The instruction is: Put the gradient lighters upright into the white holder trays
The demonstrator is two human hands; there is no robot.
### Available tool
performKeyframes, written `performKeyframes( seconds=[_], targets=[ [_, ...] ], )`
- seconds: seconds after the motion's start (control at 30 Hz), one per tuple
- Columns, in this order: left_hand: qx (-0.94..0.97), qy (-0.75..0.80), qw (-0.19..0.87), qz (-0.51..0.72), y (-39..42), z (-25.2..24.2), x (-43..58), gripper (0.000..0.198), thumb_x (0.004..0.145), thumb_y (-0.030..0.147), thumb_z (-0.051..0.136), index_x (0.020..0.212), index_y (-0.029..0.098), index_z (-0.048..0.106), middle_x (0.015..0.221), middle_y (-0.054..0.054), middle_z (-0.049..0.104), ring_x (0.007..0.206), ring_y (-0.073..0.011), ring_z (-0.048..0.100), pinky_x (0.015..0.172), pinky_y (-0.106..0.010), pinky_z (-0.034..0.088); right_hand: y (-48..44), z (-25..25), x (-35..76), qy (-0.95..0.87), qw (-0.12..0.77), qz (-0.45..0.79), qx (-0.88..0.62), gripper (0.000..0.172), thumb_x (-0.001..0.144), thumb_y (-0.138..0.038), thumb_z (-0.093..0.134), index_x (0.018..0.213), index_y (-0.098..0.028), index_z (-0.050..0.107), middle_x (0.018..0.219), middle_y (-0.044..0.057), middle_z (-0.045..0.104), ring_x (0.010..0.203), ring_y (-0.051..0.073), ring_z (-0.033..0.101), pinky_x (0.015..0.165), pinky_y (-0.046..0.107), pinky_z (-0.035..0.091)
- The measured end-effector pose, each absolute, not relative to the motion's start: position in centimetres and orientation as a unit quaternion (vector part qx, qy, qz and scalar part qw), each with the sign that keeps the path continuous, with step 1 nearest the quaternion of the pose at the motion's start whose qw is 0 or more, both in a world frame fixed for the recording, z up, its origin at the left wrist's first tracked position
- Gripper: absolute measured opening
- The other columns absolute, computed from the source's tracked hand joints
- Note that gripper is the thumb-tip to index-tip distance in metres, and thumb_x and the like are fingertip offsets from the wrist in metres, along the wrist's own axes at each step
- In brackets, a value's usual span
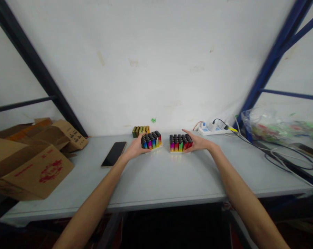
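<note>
My left hand (137, 146) grips the left end of a tray of lighters (152, 140). These are upright, black-topped sticks with blue, purple and yellow bodies, and the tray sits slightly angled. On the right, a second tray of lighters (179, 144) has red, green and yellow bodies under black tops. My right hand (195, 141) is wrapped around its right end, thumb in front and fingers behind. A narrow gap separates the two trays. Behind the left tray stands a gold-topped block of similar sticks (140, 130), partly hidden by that tray and my left hand.
A dark-screened phone (114, 154) lies on the grey table (166, 183) left of my hand. Open cardboard boxes (39, 169) crowd the left end. At the back right are a power strip (210, 129), loose cables (273, 152) and a clear plastic bag (262, 124).
</note>
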State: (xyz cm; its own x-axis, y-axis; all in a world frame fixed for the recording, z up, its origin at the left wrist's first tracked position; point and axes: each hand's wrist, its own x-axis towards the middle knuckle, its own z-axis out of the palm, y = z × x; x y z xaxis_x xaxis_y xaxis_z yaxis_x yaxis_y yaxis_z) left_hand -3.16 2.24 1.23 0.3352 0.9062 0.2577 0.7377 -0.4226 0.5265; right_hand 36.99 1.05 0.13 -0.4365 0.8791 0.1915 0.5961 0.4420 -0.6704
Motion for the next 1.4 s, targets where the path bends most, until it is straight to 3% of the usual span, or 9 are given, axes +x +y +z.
performKeyframes(
  seconds=[0.13,0.3,0.53,0.8,1.0,1.07,1.13,1.4],
  targets=[
    [0.781,0.479,0.205,0.345,3.0,-0.6,-0.9,0.096,0.068,0.036,0.089,0.149,0.019,0.040,0.133,-0.014,0.065,0.119,-0.0317,0.065,0.105,-0.045,0.050,-0.2,1.6,36.9,-0.805,0.243,0.287,-0.459,0.132,0.063,-0.054,0.092,0.167,-0.023,0.018,0.154,0.016,0.052,0.133,0.034,0.058,0.112,0.046,0.047],
    [0.773,0.460,0.216,0.380,4.4,-1.8,1.7,0.105,0.071,0.037,0.088,0.157,0.018,0.030,0.140,-0.018,0.060,0.126,-0.0343,0.062,0.110,-0.050,0.047,-1.4,3.6,34.5,-0.839,0.266,0.170,-0.444,0.099,0.079,-0.063,0.078,0.162,-0.027,0.036,0.156,0.014,0.049,0.141,0.034,0.049,0.119,0.050,0.039],
    [0.791,0.435,0.199,0.381,7.2,-2.2,3.9,0.106,0.068,0.029,0.089,0.156,0.013,0.033,0.144,-0.020,0.057,0.130,-0.0366,0.059,0.114,-0.051,0.044,-1.8,3.6,30.2,-0.875,0.162,-0.001,-0.457,0.083,0.092,-0.073,0.056,0.157,-0.022,0.045,0.121,0.017,0.068,0.112,0.034,0.065,0.100,0.047,0.049],
    [0.783,0.338,0.354,0.384,10.3,-2.4,3.5,0.122,0.060,0.038,0.095,0.160,0.017,0.027,0.139,-0.020,0.061,0.122,-0.0335,0.065,0.107,-0.051,0.050,-2.6,3.4,29.1,-0.868,0.155,-0.011,-0.472,0.078,0.093,-0.071,0.056,0.154,-0.023,0.048,0.118,0.017,0.069,0.104,0.031,0.068,0.092,0.039,0.049],
    [0.786,0.379,0.299,0.387,7.8,-2.0,2.6,0.128,0.064,0.046,0.093,0.164,0.020,0.017,0.153,-0.024,0.049,0.138,-0.0381,0.053,0.100,-0.047,0.055,-3.3,4.0,28.7,-0.874,0.148,-0.051,-0.459,0.087,0.091,-0.076,0.054,0.159,-0.024,0.040,0.131,0.019,0.066,0.115,0.034,0.065,0.104,0.048,0.043],
    [0.774,0.424,0.259,0.392,6.1,-2.0,1.7,0.118,0.074,0.050,0.086,0.164,0.019,0.016,0.156,-0.025,0.044,0.140,-0.0390,0.050,0.090,-0.042,0.059,-3.3,4.2,28.6,-0.882,0.154,-0.058,-0.442,0.087,0.090,-0.076,0.055,0.161,-0.027,0.038,0.144,0.019,0.057,0.126,0.035,0.060,0.107,0.048,0.042],
    [0.776,0.437,0.218,0.398,4.3,-2.0,0.7,0.099,0.082,0.046,0.078,0.161,0.020,0.024,0.152,-0.022,0.049,0.135,-0.0363,0.054,0.081,-0.038,0.060,-3.2,4.3,28.3,-0.886,0.139,-0.046,-0.440,0.081,0.092,-0.073,0.054,0.160,-0.031,0.039,0.148,0.017,0.055,0.128,0.035,0.059,0.105,0.046,0.044],
    [0.812,0.399,0.141,0.402,0.8,-1.1,0.5,0.047,0.090,0.033,0.061,0.135,0.019,0.057,0.116,-0.010,0.068,0.106,-0.0248,0.065,0.075,-0.034,0.057,-3.1,4.8,26.9,-0.861,0.081,-0.038,-0.501,0.071,0.094,-0.072,0.053,0.149,-0.026,0.052,0.122,0.015,0.072,0.104,0.032,0.072,0.088,0.037,0.050]
  ],
)
